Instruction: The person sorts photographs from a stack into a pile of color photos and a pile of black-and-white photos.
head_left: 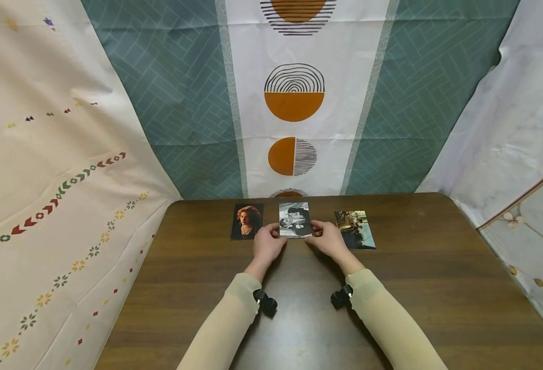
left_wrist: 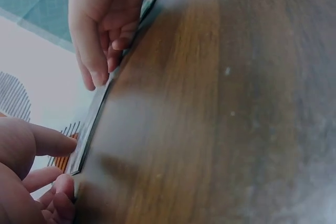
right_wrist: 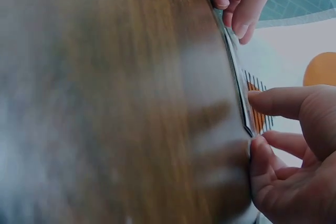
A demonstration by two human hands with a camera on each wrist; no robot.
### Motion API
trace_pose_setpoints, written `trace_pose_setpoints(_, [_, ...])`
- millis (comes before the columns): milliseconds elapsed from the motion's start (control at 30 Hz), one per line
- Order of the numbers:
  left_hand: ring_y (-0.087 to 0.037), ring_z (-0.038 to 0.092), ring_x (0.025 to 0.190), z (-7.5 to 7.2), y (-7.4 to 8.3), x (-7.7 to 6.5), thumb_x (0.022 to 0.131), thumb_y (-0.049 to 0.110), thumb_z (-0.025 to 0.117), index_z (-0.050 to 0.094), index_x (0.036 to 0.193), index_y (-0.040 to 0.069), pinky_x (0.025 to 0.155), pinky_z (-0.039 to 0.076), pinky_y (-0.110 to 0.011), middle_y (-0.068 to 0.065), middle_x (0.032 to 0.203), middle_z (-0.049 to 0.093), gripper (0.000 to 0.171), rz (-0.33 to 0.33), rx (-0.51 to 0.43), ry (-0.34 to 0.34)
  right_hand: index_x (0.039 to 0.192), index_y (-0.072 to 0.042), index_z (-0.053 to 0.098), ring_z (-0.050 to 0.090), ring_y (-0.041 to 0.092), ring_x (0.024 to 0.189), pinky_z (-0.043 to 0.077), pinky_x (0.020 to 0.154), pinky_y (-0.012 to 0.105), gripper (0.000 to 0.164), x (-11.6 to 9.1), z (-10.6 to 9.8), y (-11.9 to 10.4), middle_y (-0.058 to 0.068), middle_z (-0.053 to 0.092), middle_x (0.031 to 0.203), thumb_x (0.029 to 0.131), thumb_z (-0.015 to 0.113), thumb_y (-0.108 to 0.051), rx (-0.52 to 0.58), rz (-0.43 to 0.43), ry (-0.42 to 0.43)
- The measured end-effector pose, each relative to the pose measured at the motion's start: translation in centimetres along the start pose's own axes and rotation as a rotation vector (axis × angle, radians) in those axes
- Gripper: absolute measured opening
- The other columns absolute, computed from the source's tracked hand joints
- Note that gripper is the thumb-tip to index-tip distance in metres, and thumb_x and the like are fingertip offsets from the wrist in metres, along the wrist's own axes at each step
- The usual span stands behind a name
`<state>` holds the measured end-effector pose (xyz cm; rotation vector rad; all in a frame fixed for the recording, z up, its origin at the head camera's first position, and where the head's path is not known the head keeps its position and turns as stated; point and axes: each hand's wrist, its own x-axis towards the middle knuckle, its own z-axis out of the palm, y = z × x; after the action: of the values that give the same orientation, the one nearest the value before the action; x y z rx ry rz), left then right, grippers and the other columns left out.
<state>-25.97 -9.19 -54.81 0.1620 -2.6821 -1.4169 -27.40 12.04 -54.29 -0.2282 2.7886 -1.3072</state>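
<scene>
A black-and-white photo card (head_left: 295, 220) lies at the back of the table, in the middle of a row of three. My left hand (head_left: 268, 243) holds its left edge, thumb and fingertips at the lower corner. On the opposite edge, my right hand (head_left: 329, 239) holds the card the same way. The left wrist view shows the card's thin edge (left_wrist: 92, 124) low over the wood, beside the fingers of my left hand (left_wrist: 31, 166). In the right wrist view, my right hand (right_wrist: 299, 145) has thumb and fingers around a corner.
Left of the hands lies a dark portrait card (head_left: 247, 222); a colourful picture card (head_left: 355, 229) lies to the right, partly behind my right hand. The brown wooden table (head_left: 183, 298) meets a patterned cloth (head_left: 294, 154) at its back edge. More cloths hang on both sides.
</scene>
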Motion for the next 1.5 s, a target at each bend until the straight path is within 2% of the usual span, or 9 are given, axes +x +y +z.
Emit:
trace_pose_setpoints(200, [-0.024,0.058,0.089,0.0,0.2,-0.7,0.084,0.007,0.082,0.075,0.129,0.0,0.084,0.049,-0.043,-0.006,0.094,0.064,0.046,0.052,-0.065,0.015,0.15,0.0,0.06,0.069,0.035,0.116,0.054,0.098,0.051,0.061,-1.0,-1.2,0.3,0.019,0.07,0.134,0.094,0.079,-0.017,0.04,-0.024,-0.037])
trace_pose_setpoints(433, [-0.016,0.056,0.079,0.7,0.9,-1.7,0.084,0.004,0.08,0.076,0.126,-0.001,0.074,0.047,-0.033,-0.012,0.096,0.066,0.043,0.114,-0.114,0.051,0.15,-0.003,0.061,0.067,0.035,0.119,0.054,0.096,0.053,0.056,-2.5,-3.2,1.1,0.016,0.07,0.136,0.099,0.076,-0.019,0.056,-0.045,-0.046])
trace_pose_setpoints(700, [-0.004,0.05,0.065,2.6,2.6,-3.2,0.083,0.002,0.079,0.077,0.123,-0.001,0.066,0.045,-0.026,-0.01,0.092,0.066,0.04,0.197,-0.178,0.036,0.151,-0.002,0.06,0.065,0.036,0.121,0.054,0.095,0.053,0.054,-3.9,-5.9,3.0,0.018,0.069,0.137,0.102,0.074,-0.02,0.036,-0.028,-0.048])
trace_pose_setpoints(967, [-0.003,0.05,0.067,5.8,5.1,-4.4,0.086,0.002,0.081,0.077,0.124,-0.002,0.066,0.046,-0.025,-0.009,0.092,0.066,0.039,0.223,-0.189,-0.069,0.15,-0.001,0.061,0.065,0.04,0.121,0.054,0.094,0.055,0.053,-5.5,-9.8,5.8,0.02,0.068,0.138,0.103,0.073,-0.021,-0.044,0.026,0.017])
trace_pose_setpoints(1133, [-0.001,0.052,0.07,7.5,6.5,-4.6,0.086,0.002,0.081,0.077,0.122,-0.002,0.07,0.048,-0.024,-0.008,0.091,0.065,0.037,0.243,-0.174,-0.111,0.151,0.002,0.058,0.064,0.043,0.123,0.054,0.095,0.058,0.054,-6.1,-11.9,7.4,0.025,0.066,0.139,0.104,0.071,-0.02,-0.085,0.049,0.043])
trace_pose_setpoints(1300, [-0.006,0.053,0.076,8.7,7.4,-4.5,0.085,0.004,0.08,0.078,0.121,0.001,0.074,0.049,-0.027,-0.004,0.09,0.064,0.036,0.235,-0.119,-0.15,0.149,0.005,0.058,0.063,0.044,0.122,0.053,0.096,0.058,0.053,-6.5,-13.1,8.5,0.026,0.065,0.141,0.104,0.071,-0.02,-0.096,0.069,0.067])
trace_pose_setpoints(1500, [-0.01,0.052,0.078,9.8,7.8,-4.4,0.086,0.007,0.081,0.079,0.119,0.004,0.074,0.047,-0.029,0.002,0.086,0.06,0.033,0.219,-0.069,-0.176,0.148,0.005,0.059,0.063,0.046,0.124,0.052,0.099,0.059,0.054,-7.0,-13.8,8.9,0.026,0.065,0.141,0.104,0.071,-0.022,-0.094,0.085,0.076])
